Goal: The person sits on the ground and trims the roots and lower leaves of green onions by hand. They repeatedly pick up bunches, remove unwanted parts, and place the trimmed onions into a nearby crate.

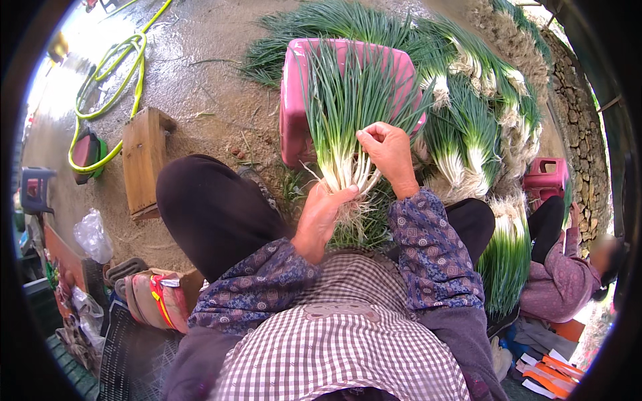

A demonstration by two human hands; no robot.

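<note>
My left hand (323, 213) grips a bunch of green onions (336, 145) around its white stems near the roots, thumb on top. The green leaves fan out over a pink plastic stool (296, 100). At the bunch's right side is my right hand (391, 153), with thumb and forefinger pinched together beside the stems; whether a leaf or stem lies between the fingertips cannot be told. Pale stringy roots hang below my left hand, above loose green trimmings (358, 235) in front of my checked apron.
Piled green onions (471, 125) lie beyond and right of the stool, with another bundle (506, 260) by my right knee. A co-worker (562, 280) sits at the right near a second pink stool (544, 175). Leftward are a wooden stool (143, 160) and a yellow-green hose (138, 90).
</note>
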